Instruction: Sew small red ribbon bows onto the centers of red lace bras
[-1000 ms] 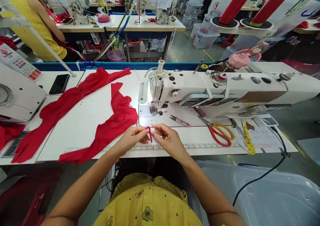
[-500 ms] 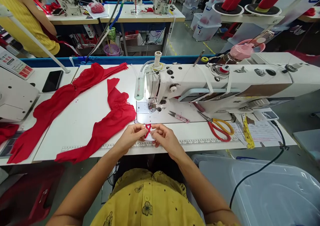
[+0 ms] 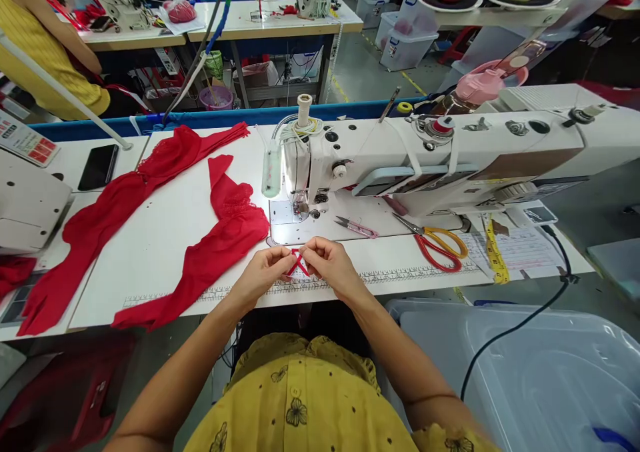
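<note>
Red, narrow fabric strip [image 3: 299, 263], crossed into an X, lies directly between left hand [image 3: 263, 272] and right hand [image 3: 332, 269], near the white tabletop [image 3: 150, 239] front edge; both pinch it, neither nearer; no single long axis.

A black phone [image 3: 99, 167] lies at left, with a purple basket [image 3: 217, 98] and clear plastic boxes [image 3: 408, 50] beyond.

grey floor [image 3: 370, 82], yellow lines [image 3: 414, 83]; white table [image 3: 240, 15] behind, purple basket [image 3: 217, 97] near leg; clear plastic bins [image 3: 407, 51] stacked at right
</note>
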### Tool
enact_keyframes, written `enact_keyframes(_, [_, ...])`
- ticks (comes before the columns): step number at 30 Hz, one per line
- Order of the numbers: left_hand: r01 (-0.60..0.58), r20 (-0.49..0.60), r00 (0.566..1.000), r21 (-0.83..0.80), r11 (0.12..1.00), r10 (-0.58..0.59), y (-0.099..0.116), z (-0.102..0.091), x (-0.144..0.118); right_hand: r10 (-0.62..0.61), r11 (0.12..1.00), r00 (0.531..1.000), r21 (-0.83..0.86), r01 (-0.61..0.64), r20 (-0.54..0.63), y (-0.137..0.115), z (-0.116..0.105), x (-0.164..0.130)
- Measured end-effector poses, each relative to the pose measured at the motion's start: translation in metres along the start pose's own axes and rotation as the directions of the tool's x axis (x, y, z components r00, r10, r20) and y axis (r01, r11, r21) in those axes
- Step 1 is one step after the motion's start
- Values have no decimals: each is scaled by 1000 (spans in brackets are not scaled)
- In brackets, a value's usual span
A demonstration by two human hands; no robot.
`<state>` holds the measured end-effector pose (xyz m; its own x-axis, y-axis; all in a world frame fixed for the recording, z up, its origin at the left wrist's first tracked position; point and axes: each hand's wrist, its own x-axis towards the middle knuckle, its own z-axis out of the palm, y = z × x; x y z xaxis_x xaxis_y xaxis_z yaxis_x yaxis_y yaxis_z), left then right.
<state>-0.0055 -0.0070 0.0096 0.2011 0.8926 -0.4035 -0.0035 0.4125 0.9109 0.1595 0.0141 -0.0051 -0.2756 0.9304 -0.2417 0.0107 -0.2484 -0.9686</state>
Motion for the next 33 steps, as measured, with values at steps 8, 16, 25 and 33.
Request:
enact_keyframes(8, [-44,-104,994,-54,998,38,-6,6,-1,25,997,999,65,-28,38,6,-5,2])
enact_keyframes(16, [-53,-108,993,-50,997,47,-9,5,-1,25,996,999,84,-27,29,11,-14,2])
enact_keyframes(25, [-78,-106,992,-36,996,74,-10,5,0,-5,1000,996,17,4,87,13,-14,0])
enact_keyframes(33, [-84,-41,996,-31,996,83,-21,7,-1,-44,999,999,32,44,7,10,-3,3])
